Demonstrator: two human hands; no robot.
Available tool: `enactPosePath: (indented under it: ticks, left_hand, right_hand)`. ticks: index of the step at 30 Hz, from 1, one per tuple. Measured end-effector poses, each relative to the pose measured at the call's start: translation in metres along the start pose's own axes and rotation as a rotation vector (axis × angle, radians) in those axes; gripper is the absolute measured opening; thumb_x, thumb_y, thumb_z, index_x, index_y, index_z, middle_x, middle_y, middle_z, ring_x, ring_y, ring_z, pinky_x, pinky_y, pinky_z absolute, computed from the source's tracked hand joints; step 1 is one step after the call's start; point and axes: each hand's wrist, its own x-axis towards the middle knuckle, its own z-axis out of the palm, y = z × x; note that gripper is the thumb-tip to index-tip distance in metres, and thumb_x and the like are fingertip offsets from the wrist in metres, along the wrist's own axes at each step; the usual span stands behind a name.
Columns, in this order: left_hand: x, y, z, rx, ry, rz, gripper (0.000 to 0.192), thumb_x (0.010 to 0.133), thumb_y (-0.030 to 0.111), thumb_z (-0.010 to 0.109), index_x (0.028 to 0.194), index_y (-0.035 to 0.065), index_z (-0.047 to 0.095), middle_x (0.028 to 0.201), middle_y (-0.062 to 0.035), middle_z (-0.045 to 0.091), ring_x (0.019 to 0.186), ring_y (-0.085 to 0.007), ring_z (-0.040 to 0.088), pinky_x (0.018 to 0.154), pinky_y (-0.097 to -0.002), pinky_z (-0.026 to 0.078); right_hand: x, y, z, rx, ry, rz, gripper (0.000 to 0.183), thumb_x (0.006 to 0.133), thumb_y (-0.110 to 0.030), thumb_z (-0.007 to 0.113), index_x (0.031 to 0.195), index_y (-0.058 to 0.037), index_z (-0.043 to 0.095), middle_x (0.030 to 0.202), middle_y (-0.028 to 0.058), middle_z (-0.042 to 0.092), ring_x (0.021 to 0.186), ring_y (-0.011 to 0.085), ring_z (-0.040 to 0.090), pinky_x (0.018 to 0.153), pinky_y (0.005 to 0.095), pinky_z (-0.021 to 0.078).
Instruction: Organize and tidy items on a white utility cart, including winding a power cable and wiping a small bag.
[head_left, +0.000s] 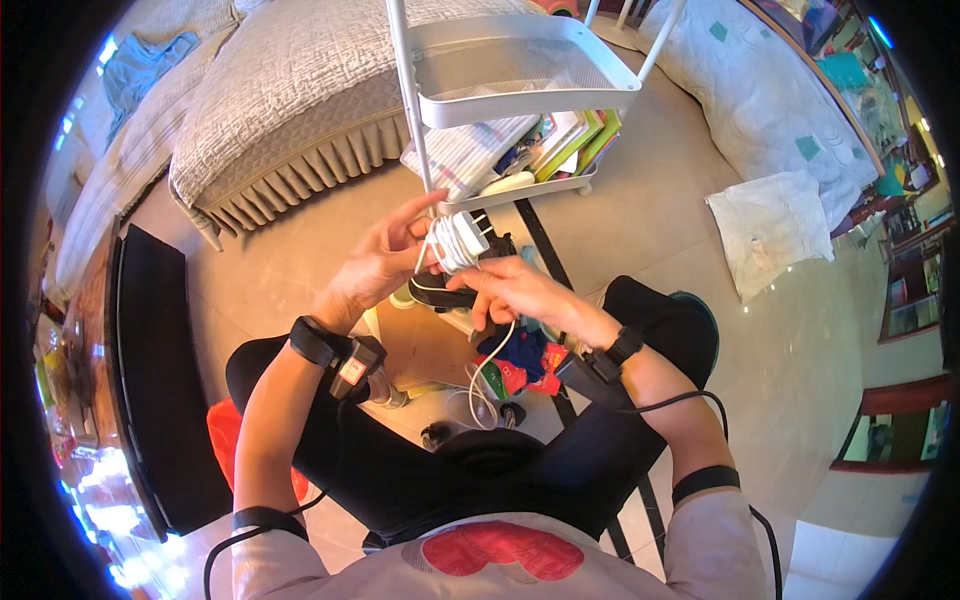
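Observation:
A white plug-in charger (469, 233) with two metal prongs is held up in front of me. Its white cable (449, 247) is wound around the body in several turns. My left hand (394, 247) grips the charger from the left, index finger raised. At the lower right of the coil, my right hand (510, 289) has its fingers pinched on the cable. From beneath that hand the loose cable end (481, 397) hangs down in a loop between my legs. My right fingers partly hide where the cable meets the coil.
A white rolling cart (525, 105) stands ahead, with books and folders (574, 142) on its lower tier. On the floor between my legs lie a cardboard box (420, 345), dark blue cloth (521, 352) and red packets (555, 367). A black panel (161, 375) stands at left.

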Motion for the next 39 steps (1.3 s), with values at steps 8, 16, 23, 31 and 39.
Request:
enactPosePath:
  ticks: [8,16,23,31,39]
  left_hand:
    - [-0.002,-0.018,-0.011,0.796,0.334,-0.059,0.035,0.075,-0.002,0.056,0.109,-0.0002,0.056,0.097,-0.0077,0.062,0.082,-0.0158,0.058,0.071,-0.0289,0.047]
    - [-0.009,-0.005,0.018,1.214,-0.517,-0.142,0.035,0.067,-0.001,0.058,0.101,0.0042,0.061,0.09,-0.0131,0.062,0.086,-0.026,0.06,0.075,-0.0308,0.046]
    - [-0.005,-0.002,0.02,0.102,-0.401,-0.221,0.054,0.074,-0.003,0.064,0.124,0.0021,0.041,0.099,-0.0052,0.058,0.09,-0.0105,0.056,0.08,-0.0248,0.045]
    - [-0.004,-0.011,0.015,-0.003,0.003,-0.106,0.07,0.075,0.007,0.066,0.135,0.0021,0.029,0.109,-0.0072,0.056,0.092,-0.0142,0.056,0.079,-0.025,0.046]
    - [-0.001,-0.018,-0.001,0.981,0.398,0.067,0.039,0.07,0.001,0.059,0.109,0.0002,0.058,0.079,-0.0102,0.06,0.064,-0.0155,0.059,0.06,-0.0274,0.047]
  right_hand:
    - [0.001,0.005,0.001,-0.52,0.023,-0.043,0.02,0.086,-0.018,0.048,0.088,0.0004,0.057,0.066,0.0055,0.06,0.051,0.0098,0.049,0.049,0.0247,0.0398]
    - [-0.01,-0.014,-0.001,-0.851,-0.064,-0.467,0.012,0.072,-0.011,0.067,0.069,-0.0007,0.059,0.06,0.0074,0.06,0.053,0.0128,0.056,0.051,0.0286,0.0435]
    - [-0.002,-0.012,-0.02,-0.267,0.265,-0.298,0.023,0.084,-0.02,0.059,0.071,-0.0015,0.06,0.054,-0.0008,0.054,0.051,0.005,0.049,0.047,0.0206,0.0385]
    - [0.0,0.018,0.026,-0.329,0.06,0.067,0.022,0.086,-0.02,0.045,0.077,-0.0012,0.054,0.057,0.0056,0.058,0.045,0.0089,0.047,0.042,0.0231,0.0356]
    - [-0.005,0.002,0.011,-0.847,0.277,-0.269,0.015,0.083,-0.015,0.052,0.079,-0.0012,0.057,0.062,0.0156,0.058,0.056,0.026,0.058,0.054,0.0355,0.0443]
